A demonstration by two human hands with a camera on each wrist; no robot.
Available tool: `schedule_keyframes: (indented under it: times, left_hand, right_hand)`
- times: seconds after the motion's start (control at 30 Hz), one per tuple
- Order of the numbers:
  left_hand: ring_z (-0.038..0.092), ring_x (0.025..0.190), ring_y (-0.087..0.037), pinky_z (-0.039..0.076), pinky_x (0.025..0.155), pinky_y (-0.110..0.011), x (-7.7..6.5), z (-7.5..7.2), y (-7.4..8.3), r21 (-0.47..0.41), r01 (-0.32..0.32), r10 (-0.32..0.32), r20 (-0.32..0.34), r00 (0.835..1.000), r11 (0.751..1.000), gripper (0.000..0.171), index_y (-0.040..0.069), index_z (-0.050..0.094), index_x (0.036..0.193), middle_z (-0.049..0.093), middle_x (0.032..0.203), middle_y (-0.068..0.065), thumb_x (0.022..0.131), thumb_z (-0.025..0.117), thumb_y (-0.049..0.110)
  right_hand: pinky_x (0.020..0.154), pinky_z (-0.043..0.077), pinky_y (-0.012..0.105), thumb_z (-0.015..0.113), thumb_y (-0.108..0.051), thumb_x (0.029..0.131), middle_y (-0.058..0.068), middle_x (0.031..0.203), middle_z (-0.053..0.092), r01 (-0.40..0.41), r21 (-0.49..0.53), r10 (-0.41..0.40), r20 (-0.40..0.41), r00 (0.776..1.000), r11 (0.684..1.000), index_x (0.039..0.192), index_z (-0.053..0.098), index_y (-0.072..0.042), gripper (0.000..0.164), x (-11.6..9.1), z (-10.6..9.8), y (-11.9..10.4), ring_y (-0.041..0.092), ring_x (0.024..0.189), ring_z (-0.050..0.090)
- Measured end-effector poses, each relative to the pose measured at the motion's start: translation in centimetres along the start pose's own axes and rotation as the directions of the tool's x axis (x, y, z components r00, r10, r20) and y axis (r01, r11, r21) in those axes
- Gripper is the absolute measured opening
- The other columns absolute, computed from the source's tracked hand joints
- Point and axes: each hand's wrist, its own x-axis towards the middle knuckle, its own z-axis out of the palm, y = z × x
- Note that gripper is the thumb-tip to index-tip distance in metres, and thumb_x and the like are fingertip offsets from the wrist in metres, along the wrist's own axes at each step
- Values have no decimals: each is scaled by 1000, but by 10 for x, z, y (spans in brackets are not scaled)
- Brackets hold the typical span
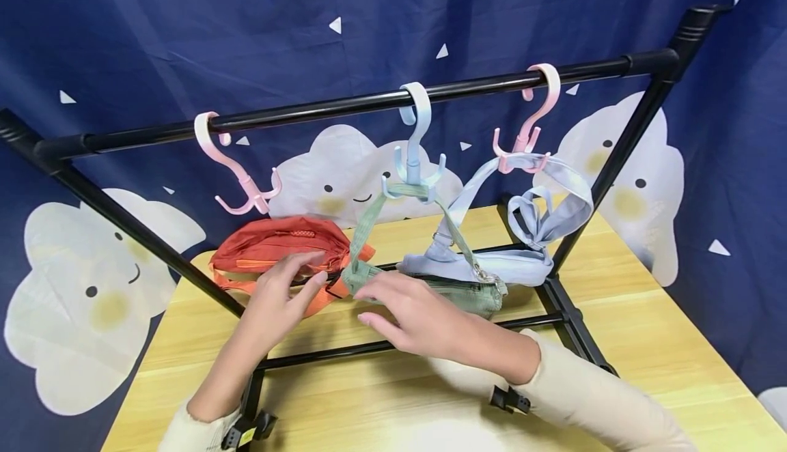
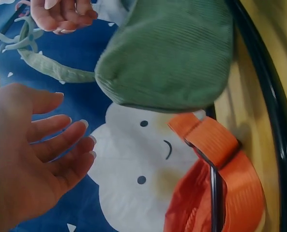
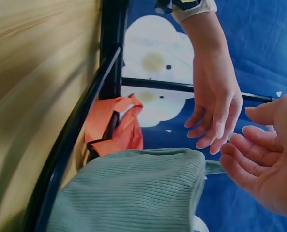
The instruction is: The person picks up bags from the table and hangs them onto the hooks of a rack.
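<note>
A green corduroy bag (image 1: 461,295) hangs by its strap from the blue hook hanger (image 1: 413,158) at the middle of the rack's bar. My right hand (image 1: 412,308) is just in front of this bag, fingers loosely bent and holding nothing. To the left, my left hand (image 1: 283,295) is in front of the red-orange bag (image 1: 277,244), its fingers spread and also holding nothing. In the left wrist view the left hand (image 2: 41,150) is apart from the green bag (image 2: 167,58). The right wrist view shows both hands apart from the bag's body.
A light blue bag (image 1: 492,264) hangs by its strap from the right pink hook hanger (image 1: 525,131). The left pink hook hanger (image 1: 246,182) holds nothing. The black rack (image 1: 344,105) stands on a wooden table (image 1: 645,315), before a blue curtain (image 1: 246,29) with clouds.
</note>
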Motion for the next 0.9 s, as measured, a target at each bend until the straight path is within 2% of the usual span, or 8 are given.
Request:
schedule_keyframes:
  times: [0.17,0.3,0.5,0.73,0.9]
  left_hand:
    - [69,111,-30,57,88,-52,-2,-1,-7,47,5,-6,40,999,999,37,10,65,135,70,124,-11,103,66,28]
    - [69,114,-31,55,94,-54,-4,-1,-13,64,23,-28,68,997,998,40,9,64,136,70,124,-11,103,66,29]
    - [68,116,-33,55,96,-57,-7,-3,-22,93,47,-56,99,994,995,41,9,64,137,70,130,-14,104,64,32]
    - [66,118,-36,54,98,-59,-11,-4,-33,137,39,-53,100,994,990,41,6,66,134,68,132,-17,103,65,33]
    - [61,125,-38,51,101,-61,-15,-5,-39,157,28,-43,94,995,987,38,5,68,131,68,131,-19,101,68,28]
  right_hand:
    - [98,57,28,68,-24,101,1,118,73,-41,0,41,43,998,999,122,69,-9,25,3,8,1,13,112,69]
    - [100,57,28,67,-24,102,2,120,73,-54,-13,55,66,996,998,124,68,-9,27,5,14,1,14,114,70]
    - [106,54,29,64,-27,103,2,125,71,-71,-34,75,110,991,997,128,66,-9,31,10,22,1,15,120,68]
    - [108,53,30,64,-28,103,4,130,70,-102,-16,103,158,982,995,133,65,-8,36,14,32,3,17,123,67]
    - [106,54,29,64,-26,103,5,130,69,-91,-28,95,180,979,995,133,64,-6,36,18,43,6,17,121,66]
